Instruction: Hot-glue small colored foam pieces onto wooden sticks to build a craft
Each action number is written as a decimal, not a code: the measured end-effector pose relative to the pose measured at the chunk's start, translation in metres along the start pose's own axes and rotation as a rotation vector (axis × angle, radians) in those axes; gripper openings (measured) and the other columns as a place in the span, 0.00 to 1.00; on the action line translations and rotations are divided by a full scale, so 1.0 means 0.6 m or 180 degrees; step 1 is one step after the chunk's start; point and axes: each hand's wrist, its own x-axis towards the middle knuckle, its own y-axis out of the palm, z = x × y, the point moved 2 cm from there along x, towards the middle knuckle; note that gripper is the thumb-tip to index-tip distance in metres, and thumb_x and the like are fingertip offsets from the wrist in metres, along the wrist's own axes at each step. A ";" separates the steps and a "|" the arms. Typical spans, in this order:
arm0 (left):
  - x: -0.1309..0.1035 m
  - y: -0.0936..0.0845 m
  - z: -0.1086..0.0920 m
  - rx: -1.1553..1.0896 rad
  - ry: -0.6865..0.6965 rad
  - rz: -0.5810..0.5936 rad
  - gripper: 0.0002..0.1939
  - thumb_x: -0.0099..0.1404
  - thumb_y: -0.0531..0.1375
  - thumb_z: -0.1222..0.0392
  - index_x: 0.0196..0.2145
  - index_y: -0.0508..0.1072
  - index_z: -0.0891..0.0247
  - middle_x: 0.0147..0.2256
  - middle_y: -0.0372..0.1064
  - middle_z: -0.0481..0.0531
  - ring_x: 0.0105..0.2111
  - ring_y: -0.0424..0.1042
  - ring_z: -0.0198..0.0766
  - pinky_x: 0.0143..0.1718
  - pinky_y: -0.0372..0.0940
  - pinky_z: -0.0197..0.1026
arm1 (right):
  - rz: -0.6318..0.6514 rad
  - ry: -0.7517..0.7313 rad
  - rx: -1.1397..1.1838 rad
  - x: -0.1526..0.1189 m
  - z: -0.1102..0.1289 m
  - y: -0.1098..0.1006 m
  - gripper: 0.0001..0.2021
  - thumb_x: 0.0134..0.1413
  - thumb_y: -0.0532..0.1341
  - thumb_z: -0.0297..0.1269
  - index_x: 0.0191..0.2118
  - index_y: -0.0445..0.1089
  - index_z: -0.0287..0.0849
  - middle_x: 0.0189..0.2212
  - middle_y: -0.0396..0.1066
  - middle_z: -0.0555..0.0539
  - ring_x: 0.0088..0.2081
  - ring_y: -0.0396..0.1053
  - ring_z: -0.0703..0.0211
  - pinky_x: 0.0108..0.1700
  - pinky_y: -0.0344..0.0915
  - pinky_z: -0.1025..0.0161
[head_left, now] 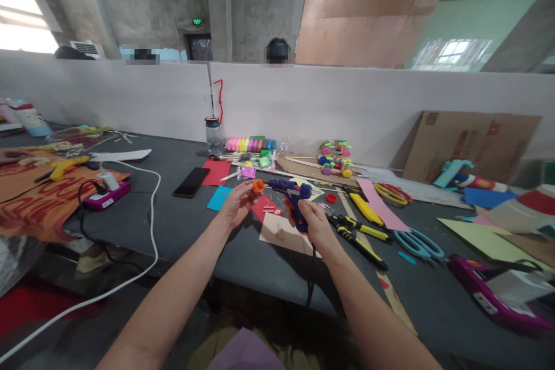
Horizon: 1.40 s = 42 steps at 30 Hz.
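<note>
Between the fingertips of my left hand [240,204] is a small orange cap [258,186], its open side turned up. My right hand [310,219] is wrapped round the handle of a dark blue glue gun [295,192]. The gun's nozzle points left and is close to the orange cap; whether they touch is too small to tell. Under the hands lie a beige sheet [284,234] with short wooden sticks [281,231] on it and a red paper piece [262,208]. A red cap [331,198] sits to the right of the gun.
Pliers [359,243], blue-handled scissors [420,244] and a yellow cutter [366,209] lie to the right. A phone [191,182], water bottle [213,136] and purple power strip [106,196] are left. Coloured clay [251,145] stands behind, and a white cable [152,225] hangs over the edge.
</note>
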 end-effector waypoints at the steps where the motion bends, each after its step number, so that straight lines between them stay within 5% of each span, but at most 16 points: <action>1: 0.000 0.000 0.000 0.0003 0.0000 -0.0001 0.12 0.50 0.67 0.62 0.34 0.75 0.68 0.32 0.74 0.53 0.30 0.73 0.36 0.25 0.58 0.33 | 0.0002 -0.0010 -0.0009 0.000 0.000 0.000 0.19 0.59 0.53 0.53 0.31 0.66 0.40 0.20 0.61 0.52 0.22 0.59 0.65 0.26 0.54 0.65; 42: 0.001 0.000 -0.007 -0.0211 -0.0076 -0.0190 0.09 0.51 0.65 0.64 0.33 0.74 0.68 0.29 0.74 0.53 0.27 0.72 0.34 0.25 0.62 0.34 | -0.0065 0.0074 -0.0076 0.001 -0.004 0.001 0.21 0.56 0.54 0.57 0.31 0.67 0.41 0.19 0.62 0.51 0.22 0.58 0.63 0.26 0.56 0.64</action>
